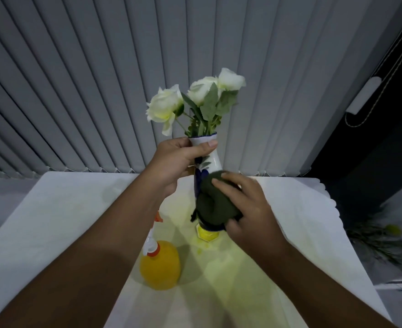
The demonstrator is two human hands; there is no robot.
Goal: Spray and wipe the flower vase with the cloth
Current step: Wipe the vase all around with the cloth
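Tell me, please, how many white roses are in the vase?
3. One rose leans left, one stands in the middle, and one is top right, all above the vase. Leaves might hide a smaller bloom behind.

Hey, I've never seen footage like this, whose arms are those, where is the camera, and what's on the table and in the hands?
There is no machine here. A person wears one camera on the head, looking forward and down, so the arms are their own. The left hand grips the neck of a white and blue flower vase holding white roses. The right hand presses a dark green cloth against the vase's lower body. The vase appears to stand on a white-covered table. An orange spray bottle stands there too, untouched. Vertical blinds hang behind.
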